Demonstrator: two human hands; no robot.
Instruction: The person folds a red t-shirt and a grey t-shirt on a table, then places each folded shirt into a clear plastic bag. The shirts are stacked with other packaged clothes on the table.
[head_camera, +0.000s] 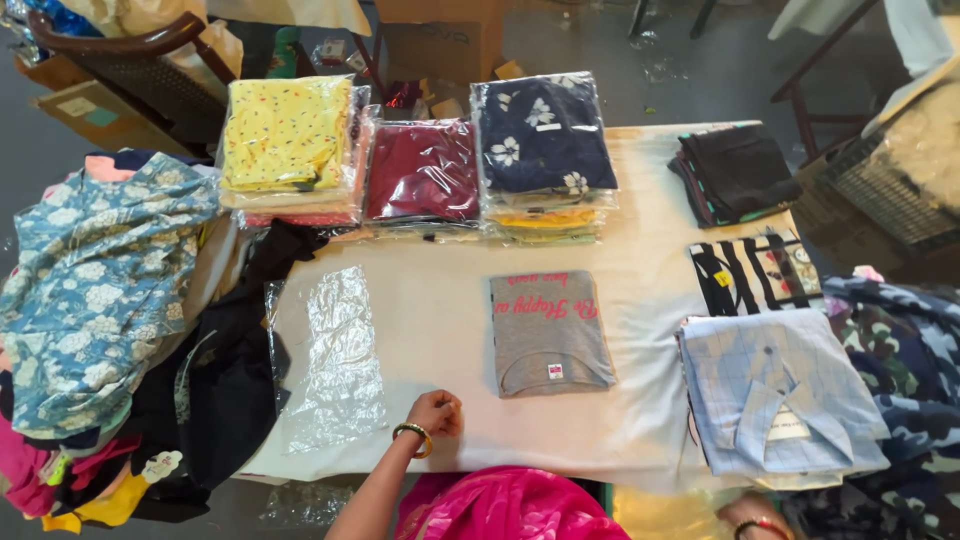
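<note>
left hand (435, 412) rests on desk (440, 290) near front edge, fingers curled in to a loose fist, nothing seen in it; gold bangle at wrist. right hand (752, 518) only partly in view at bottom right, below desk edge, red bangle showing; can't tell if fingers are apart or closed, or if it holds anything

key relation: folded grey tee (551, 331) lies just ahead and to the right of left hand, not touching, gap of bare cloth between. empty clear bag (335, 357) lies just ahead and to the left of same hand, also apart. so left hand sits between the two, slightly nearer the bag's lower corner. right hand is well off from both, closer to blue check shirt (775, 395)

tee long axis runs front to back, away from the person; neck end w/ small label faces the person, pink lettering at far end, upside down from this view. bag long axis roughly the same way, slight tilt, mouth end unclear

tee look: mid grey, flat, squared fold, edges neat, no wrinkles to speak of. bag: crinkled, glossy, lying flat, empty

rest: far side of desk, three stacks of bagged garments: yellow stack (290, 140), maroon stack (425, 172), navy floral stack (543, 150). right side: dark folded pile (735, 172), striped piece (755, 272). loose clothes heap (95, 290) off left edge
</note>
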